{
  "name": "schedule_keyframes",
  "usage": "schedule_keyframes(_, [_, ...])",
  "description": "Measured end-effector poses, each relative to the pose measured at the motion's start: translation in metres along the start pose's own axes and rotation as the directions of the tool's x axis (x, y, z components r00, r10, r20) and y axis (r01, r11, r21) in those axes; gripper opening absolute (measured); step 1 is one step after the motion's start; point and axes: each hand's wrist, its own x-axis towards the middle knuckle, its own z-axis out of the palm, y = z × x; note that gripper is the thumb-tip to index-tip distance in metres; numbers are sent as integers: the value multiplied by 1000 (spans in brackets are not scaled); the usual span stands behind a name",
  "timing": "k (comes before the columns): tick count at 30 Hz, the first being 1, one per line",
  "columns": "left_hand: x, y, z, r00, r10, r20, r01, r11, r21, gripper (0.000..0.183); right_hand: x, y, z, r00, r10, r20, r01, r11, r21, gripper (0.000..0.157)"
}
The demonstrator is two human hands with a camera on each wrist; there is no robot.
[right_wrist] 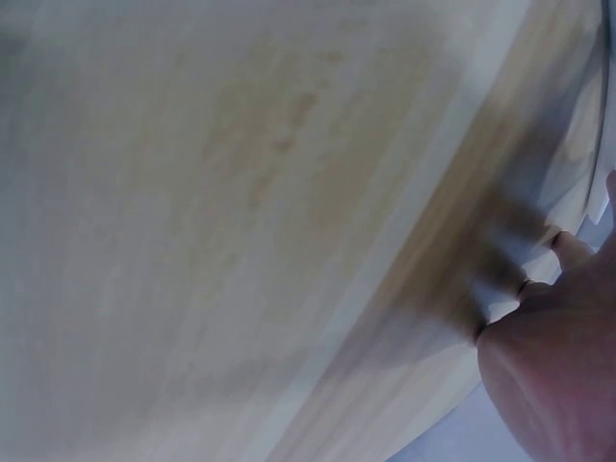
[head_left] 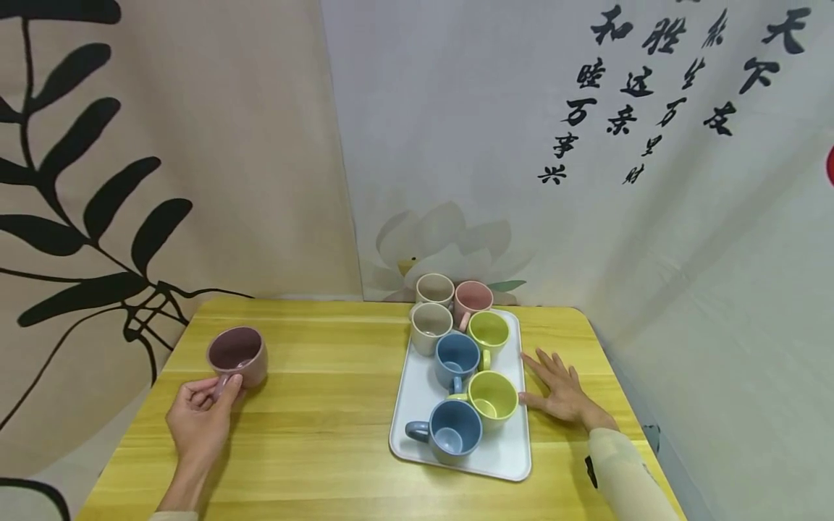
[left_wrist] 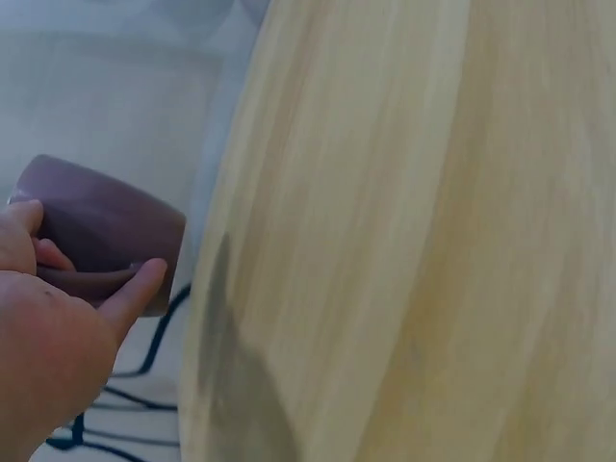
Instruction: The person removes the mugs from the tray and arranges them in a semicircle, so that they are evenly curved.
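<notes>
My left hand [head_left: 203,420] pinches the handle of a mauve mug [head_left: 242,354] over the left side of the table. In the left wrist view the mug [left_wrist: 101,217] shows its side, with thumb and fingers around its handle. At the right, my right hand [head_left: 563,391] has its fingers spread, fingertips right at the edge of a white tray [head_left: 417,394]. Two blue mugs [head_left: 455,432], two yellow-green mugs [head_left: 493,399], two beige mugs [head_left: 431,329] and a pink mug [head_left: 473,297] stand on the tray. Part of the right hand [right_wrist: 558,346] shows in the right wrist view.
The wooden table [head_left: 313,405] carries the tray right of its middle. A pale wall hanging [head_left: 456,145] with dark lettering rises behind the table's back edge. The beige and pink mugs crowd the tray's far end, close to this hanging.
</notes>
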Motion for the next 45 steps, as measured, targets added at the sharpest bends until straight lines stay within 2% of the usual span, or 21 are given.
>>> schedule_keyframes(3, [6,-1,-8,999,-13,-38,9,994,-113,31,0,1,1,1000,1,0,-1,1000,1,93])
schedule_keyframes(7, [11,-2,-16,994,-5,-108,-19,975,-220,33,-1,1,1,1000,-3,-1,3,1000,2,93])
schedule_keyframes(13, [17,-3,-27,977,-39,-211,-16,967,-254,35,-2,1,1,1000,-5,3,5,1000,21,93])
schedule_keyframes(18, [21,-4,-38,963,-55,-265,-26,956,-291,37,-1,4,4,1000,-7,4,7,1000,19,93])
schedule_keyframes(24, [26,-7,-48,952,-76,-295,-22,948,-317,39,-1,4,3,1000,-10,6,10,1000,26,93])
schedule_keyframes(31, [29,-9,-51,946,-74,-315,-28,951,-307,41,-1,3,3,1000,-18,0,18,1000,15,92])
schedule_keyframes(45, [20,-8,-54,938,-101,-333,3,959,-282,41,-1,3,3,1000,8,17,-8,1000,15,94])
